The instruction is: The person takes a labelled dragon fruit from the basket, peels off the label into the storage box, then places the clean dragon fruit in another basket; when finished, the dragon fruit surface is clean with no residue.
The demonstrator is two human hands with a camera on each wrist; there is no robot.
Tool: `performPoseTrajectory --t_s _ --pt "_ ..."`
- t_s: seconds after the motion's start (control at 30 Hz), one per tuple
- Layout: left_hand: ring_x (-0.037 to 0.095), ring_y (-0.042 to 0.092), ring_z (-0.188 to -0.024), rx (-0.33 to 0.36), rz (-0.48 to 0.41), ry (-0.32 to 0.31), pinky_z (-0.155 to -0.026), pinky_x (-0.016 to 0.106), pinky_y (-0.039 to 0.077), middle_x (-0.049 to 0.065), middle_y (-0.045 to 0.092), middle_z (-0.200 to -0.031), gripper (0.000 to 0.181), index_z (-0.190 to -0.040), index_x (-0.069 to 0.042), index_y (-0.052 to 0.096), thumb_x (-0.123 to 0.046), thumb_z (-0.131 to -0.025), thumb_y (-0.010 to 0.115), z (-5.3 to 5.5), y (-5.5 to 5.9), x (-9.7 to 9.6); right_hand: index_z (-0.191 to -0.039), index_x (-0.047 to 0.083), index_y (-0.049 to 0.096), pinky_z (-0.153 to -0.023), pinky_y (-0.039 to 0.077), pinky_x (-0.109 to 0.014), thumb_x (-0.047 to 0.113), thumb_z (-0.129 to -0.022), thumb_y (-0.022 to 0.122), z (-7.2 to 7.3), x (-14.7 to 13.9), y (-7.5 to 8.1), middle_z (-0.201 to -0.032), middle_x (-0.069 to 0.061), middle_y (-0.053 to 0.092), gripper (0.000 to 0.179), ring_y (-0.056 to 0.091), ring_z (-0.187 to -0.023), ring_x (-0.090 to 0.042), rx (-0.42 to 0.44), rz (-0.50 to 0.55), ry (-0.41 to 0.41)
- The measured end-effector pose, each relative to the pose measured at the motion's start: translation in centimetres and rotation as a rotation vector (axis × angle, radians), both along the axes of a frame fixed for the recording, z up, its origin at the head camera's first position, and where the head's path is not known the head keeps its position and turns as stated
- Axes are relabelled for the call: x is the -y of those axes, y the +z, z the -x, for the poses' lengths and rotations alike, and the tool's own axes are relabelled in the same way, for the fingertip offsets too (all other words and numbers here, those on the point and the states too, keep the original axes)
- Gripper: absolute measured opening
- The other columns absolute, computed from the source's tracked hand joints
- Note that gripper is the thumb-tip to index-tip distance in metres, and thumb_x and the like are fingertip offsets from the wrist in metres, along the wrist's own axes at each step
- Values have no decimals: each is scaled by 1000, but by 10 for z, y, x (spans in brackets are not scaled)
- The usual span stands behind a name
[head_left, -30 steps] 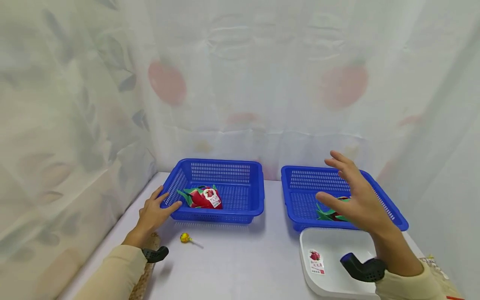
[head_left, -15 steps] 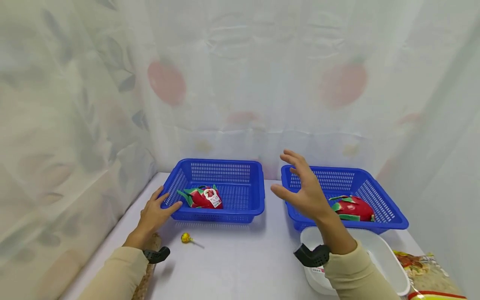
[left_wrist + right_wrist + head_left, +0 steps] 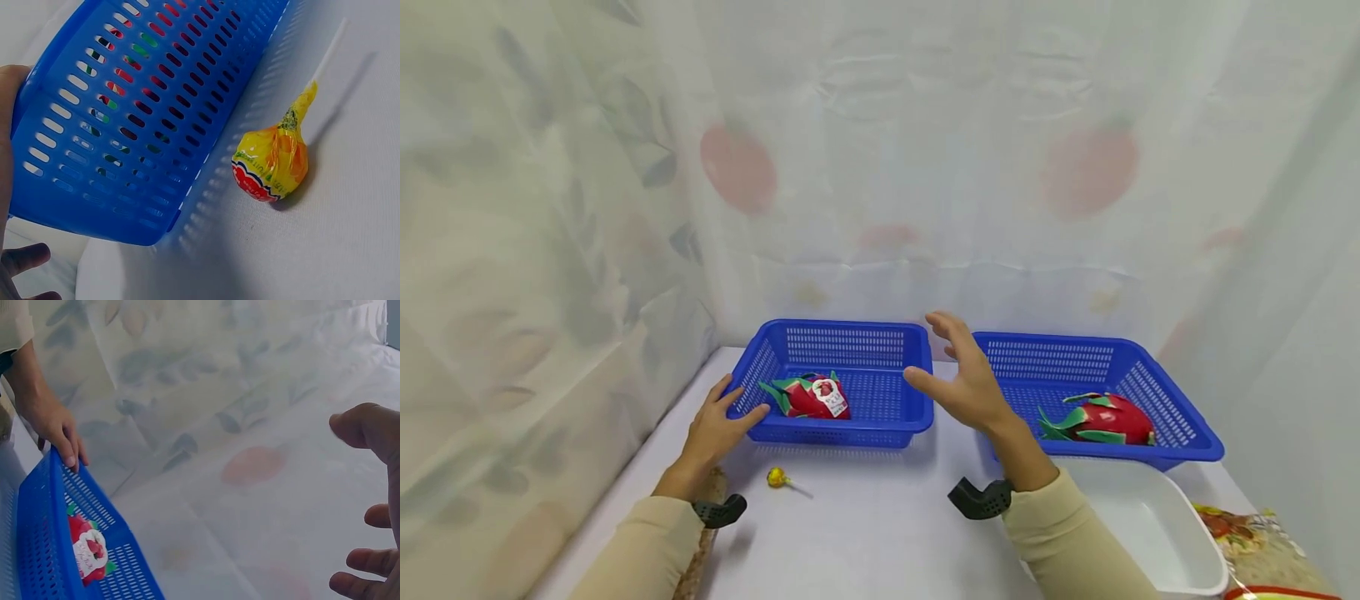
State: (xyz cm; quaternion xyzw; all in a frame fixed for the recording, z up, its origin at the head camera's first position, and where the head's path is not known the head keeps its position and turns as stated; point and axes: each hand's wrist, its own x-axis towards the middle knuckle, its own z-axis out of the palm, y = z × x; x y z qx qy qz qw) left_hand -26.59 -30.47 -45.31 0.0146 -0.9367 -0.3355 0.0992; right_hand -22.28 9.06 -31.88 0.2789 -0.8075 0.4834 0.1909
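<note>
My left hand point(image 3: 711, 429) rests at the near left corner of the left blue plastic basket point(image 3: 850, 431), its fingers spread along the rim. A red dragon fruit point(image 3: 805, 398) with green scales and a white label lies inside that basket. In front of it on the table is a yellow-wrapped lollipop point(image 3: 272, 162), stick pointing away from the wrapped head in the left wrist view. My right hand point(image 3: 972, 387) is raised between the two baskets, fingers apart and holding nothing. The right blue basket point(image 3: 1048, 360) contains another dragon fruit point(image 3: 1112, 419).
A white plastic tray point(image 3: 1142, 508) stands before the right basket, partly behind my right forearm. Right of it lies a clear food packet point(image 3: 1262, 550). A brown woven-looking object point(image 3: 698, 550) is partly hidden by my left sleeve. Patterned curtains point(image 3: 880, 167) enclose the table.
My right hand has moved left, from over the right basket to the space between the baskets, uncovering the right dragon fruit. The left hand stays at its basket corner.
</note>
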Motion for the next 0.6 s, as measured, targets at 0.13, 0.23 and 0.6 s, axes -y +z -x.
performPoseTrajectory --t_s 0.13,0.23,0.6 --pt "48 16 -138 0 -18 -6 -103 67 19 15 12 -158 97 -145 6 36 -65 -84 60 0 1 0 -150 15 31 -100 36 -56 41 -85 70 10 13 -6 -151 -5 33 81 37 -132 -29 135 -9 -31" --pt "47 16 -139 -4 -25 -13 -103 67 18 15 12 -158 98 -144 7 37 -66 -83 60 -1 0 1 -152 15 28 -103 33 -54 48 -84 69 19 25 -14 -152 -4 31 86 34 -134 -28 216 6 -28" --pt "45 15 -140 -21 -20 -8 -104 65 20 15 13 -158 97 -144 7 37 -65 -84 60 0 -1 1 -152 14 28 -98 38 -58 62 -79 67 52 63 -41 -150 -12 34 96 37 -132 -34 353 -7 -47"
